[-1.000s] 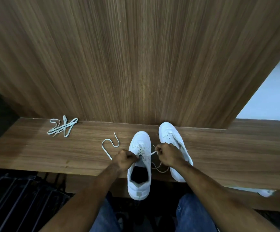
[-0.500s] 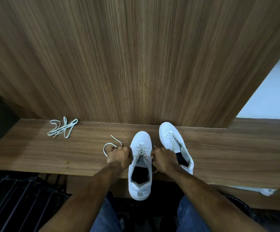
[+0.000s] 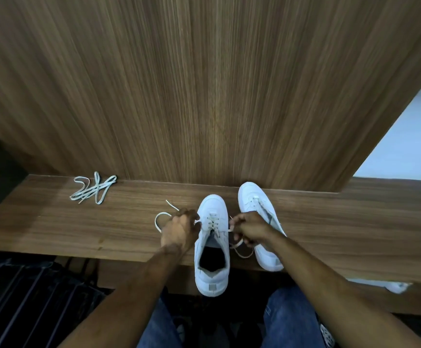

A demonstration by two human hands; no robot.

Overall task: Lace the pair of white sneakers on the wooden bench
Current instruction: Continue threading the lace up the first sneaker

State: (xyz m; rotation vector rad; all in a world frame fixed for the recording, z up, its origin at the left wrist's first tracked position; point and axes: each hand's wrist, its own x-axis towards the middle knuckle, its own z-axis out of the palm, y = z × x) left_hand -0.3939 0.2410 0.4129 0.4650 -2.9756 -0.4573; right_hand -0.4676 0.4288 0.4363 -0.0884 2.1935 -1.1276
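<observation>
We are lacing centre sneaker (image 3: 213, 237) on surface (image 3: 78, 227), mid-eyelets. Left hand (image 3: 179, 231) fingers pinching left lace end (image 3: 160, 218); right hand (image 3: 250, 228) fingers pinching right end. Second sneaker (image 3: 259, 212) beside, unlaced; spare lace (image 3: 92, 188) centre left. Next: likely crossing ends, threading higher eyelets.

A single head-worn wide-angle view is given, aimed forward and steeply downward from close above; the desk (image 3: 53, 229) is crossed at 6 o'clock.

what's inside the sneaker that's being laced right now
The opening of the sneaker being laced shows only a dark interior with a pale lining at the heel. Nothing lies visibly in it; the toe end is covered by the tongue and laces.
</observation>
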